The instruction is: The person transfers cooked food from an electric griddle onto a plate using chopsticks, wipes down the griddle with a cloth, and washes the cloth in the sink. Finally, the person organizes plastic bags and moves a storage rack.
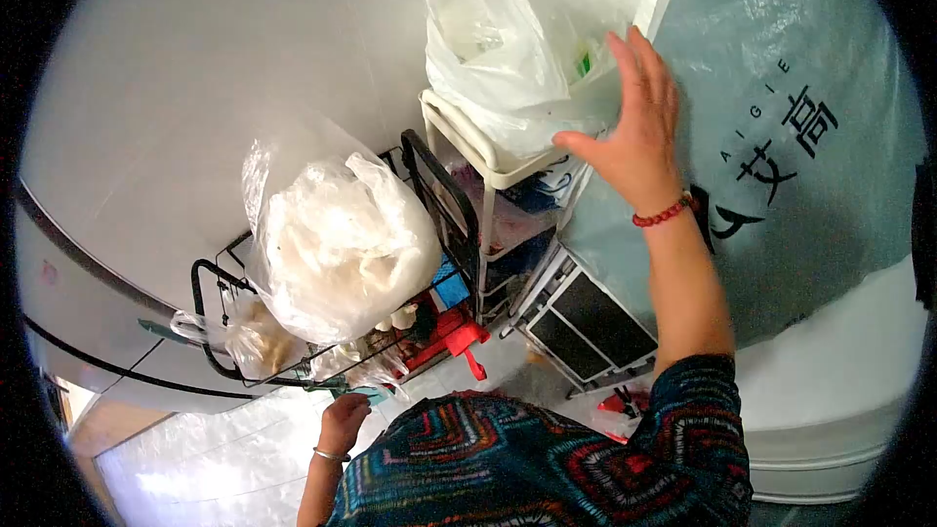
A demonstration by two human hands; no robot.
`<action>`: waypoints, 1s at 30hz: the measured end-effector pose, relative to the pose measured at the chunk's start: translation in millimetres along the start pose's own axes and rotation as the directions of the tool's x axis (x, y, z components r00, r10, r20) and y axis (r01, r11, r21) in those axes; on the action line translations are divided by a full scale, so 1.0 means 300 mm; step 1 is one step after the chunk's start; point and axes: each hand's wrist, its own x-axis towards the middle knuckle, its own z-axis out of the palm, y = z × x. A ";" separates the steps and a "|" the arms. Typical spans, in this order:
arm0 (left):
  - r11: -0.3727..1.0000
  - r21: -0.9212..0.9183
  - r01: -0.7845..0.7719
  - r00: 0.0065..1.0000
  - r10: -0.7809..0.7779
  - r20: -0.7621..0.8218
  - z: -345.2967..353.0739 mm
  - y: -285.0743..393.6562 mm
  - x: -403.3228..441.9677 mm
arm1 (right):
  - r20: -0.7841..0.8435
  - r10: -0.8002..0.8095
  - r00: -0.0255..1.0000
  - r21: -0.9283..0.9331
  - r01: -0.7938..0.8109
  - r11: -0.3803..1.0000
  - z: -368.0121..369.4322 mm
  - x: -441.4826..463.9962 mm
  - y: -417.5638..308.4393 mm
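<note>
My right hand (639,132), with a red bead bracelet (664,214) at the wrist, reaches up with thumb and fingers spread. It is beside a white plastic bag (527,68) that stands on the top tier of a cream rack (468,141); whether the fingers touch the bag I cannot tell. Low down, my left hand (344,423), a silver bangle at its wrist, has its fingers curled near the bottom of a black wire basket (475,224). What it holds, if anything, is hidden. A large clear plastic bag (342,244) of pale plastic fills the basket's top.
A grey-green cover with black lettering (781,156) hangs on the right, beside a white-framed black panel (590,322). A small knotted bag (259,337) and a red strap (464,337) are at the basket. A smooth pale surface (224,68) rises behind.
</note>
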 end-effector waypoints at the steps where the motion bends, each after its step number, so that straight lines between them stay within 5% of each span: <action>1: 1.000 -0.008 -0.005 1.000 0.005 -0.007 -0.010 -0.005 0.008 | 0.065 -0.038 0.997 -0.069 0.042 0.997 0.014 0.025 0.001; 5: 0.990 0.135 -0.031 0.999 0.032 -0.010 -0.019 0.049 0.017 | 0.074 -0.042 0.996 -0.161 0.053 0.986 0.089 0.125 0.037; 7: 0.999 0.008 0.034 0.999 -0.034 -0.026 -0.027 0.072 0.018 | 0.143 0.031 0.989 -0.052 -0.024 0.998 0.138 0.161 0.077; 11: 0.988 0.150 0.026 0.997 -0.014 -0.081 -0.048 0.072 0.024 | 0.271 0.076 0.960 0.118 -0.112 0.987 0.228 0.207 0.143; 15: 0.998 0.059 0.034 0.995 -0.029 -0.091 -0.060 0.078 0.010 | 0.303 0.077 0.950 0.159 -0.130 0.979 0.234 0.261 0.151; 17: 0.999 0.054 0.000 0.996 0.005 -0.091 -0.065 0.073 0.009 | 0.408 0.226 0.885 0.273 -0.355 0.894 0.229 0.293 0.167; 20: 0.996 0.078 0.041 0.999 -0.038 -0.038 -0.088 0.215 -0.010 | 0.325 0.316 0.891 0.356 -0.425 0.832 0.187 0.340 0.177; 23: 0.997 0.068 -0.034 0.998 0.038 -0.059 -0.106 0.242 -0.010 | 0.343 0.189 0.920 0.395 -0.324 0.860 0.174 0.365 0.203; 24: 0.997 0.069 -0.031 0.996 0.036 -0.076 -0.107 0.265 -0.013 | 0.481 0.174 0.859 0.504 -0.434 0.746 0.116 0.363 0.150; 30: 0.988 0.122 -0.097 0.988 0.111 -0.109 -0.119 0.354 -0.027 | 0.452 0.343 0.823 0.379 -0.525 0.762 0.047 0.403 0.147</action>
